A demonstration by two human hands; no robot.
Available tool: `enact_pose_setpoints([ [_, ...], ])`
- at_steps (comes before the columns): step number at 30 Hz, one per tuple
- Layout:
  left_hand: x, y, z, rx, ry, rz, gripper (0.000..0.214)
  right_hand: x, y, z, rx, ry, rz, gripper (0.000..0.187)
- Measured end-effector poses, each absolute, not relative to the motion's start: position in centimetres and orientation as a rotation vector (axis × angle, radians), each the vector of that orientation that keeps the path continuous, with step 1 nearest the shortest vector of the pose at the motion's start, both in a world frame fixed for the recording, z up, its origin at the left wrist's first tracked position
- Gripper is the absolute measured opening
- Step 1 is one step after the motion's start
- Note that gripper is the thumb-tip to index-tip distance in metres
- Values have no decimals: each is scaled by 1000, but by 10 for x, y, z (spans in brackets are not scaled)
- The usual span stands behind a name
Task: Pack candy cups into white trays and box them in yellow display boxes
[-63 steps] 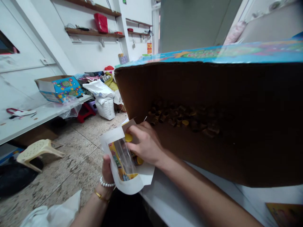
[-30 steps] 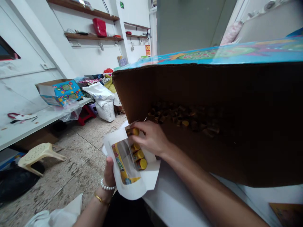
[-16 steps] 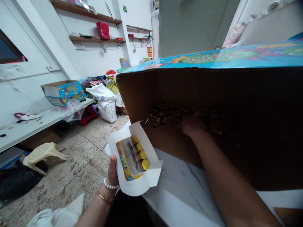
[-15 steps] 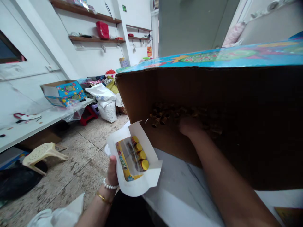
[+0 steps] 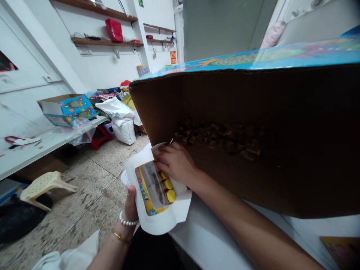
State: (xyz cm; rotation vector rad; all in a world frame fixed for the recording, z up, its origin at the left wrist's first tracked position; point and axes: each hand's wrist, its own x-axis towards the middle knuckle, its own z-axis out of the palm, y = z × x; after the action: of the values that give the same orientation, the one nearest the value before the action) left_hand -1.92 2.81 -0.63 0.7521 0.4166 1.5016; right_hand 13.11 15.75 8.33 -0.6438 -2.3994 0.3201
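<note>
My left hand (image 5: 131, 205) grips the near left edge of a small paperboard box (image 5: 161, 223). The box lies tilted, its white flaps spread, with a clear window in a yellow printed panel (image 5: 158, 212). Inside stands a row of small tubs with yellow lids (image 5: 170, 196). Over the far end of that row is my right hand (image 5: 176, 161), fingers bent down into the box; what they hold, if anything, is hidden. Behind it, a large cardboard carton (image 5: 225, 93) lies with its open side towards me. Many small tubs (image 5: 213, 139) are heaped in its dark inside.
The carton stands on a white table (image 5: 202, 228), with a printed yellow card (image 5: 340, 249) at right. Across the floor are a cream plastic stool (image 5: 46, 185), a long white bench (image 5: 33, 153), another blue carton (image 5: 74, 108) and a full white sack (image 5: 123, 127).
My right hand has come out of the large carton, leftwards to the small box, and its fingers now reach in over the tubs. My left hand still holds the box.
</note>
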Motion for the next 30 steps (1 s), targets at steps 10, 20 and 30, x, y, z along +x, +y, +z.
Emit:
enact_pose_setpoints([
  [10, -23, 27, -11, 701, 328, 1484, 56, 189, 239, 54, -1311, -2401, 125, 36],
  [20, -15, 28, 3, 698, 346, 1590, 60, 198, 254, 45, -1719, -2275, 310, 40],
  [30, -25, 30, -13, 596, 489, 1956, 57, 178, 178, 122, -708, -2451, 1112, 36],
])
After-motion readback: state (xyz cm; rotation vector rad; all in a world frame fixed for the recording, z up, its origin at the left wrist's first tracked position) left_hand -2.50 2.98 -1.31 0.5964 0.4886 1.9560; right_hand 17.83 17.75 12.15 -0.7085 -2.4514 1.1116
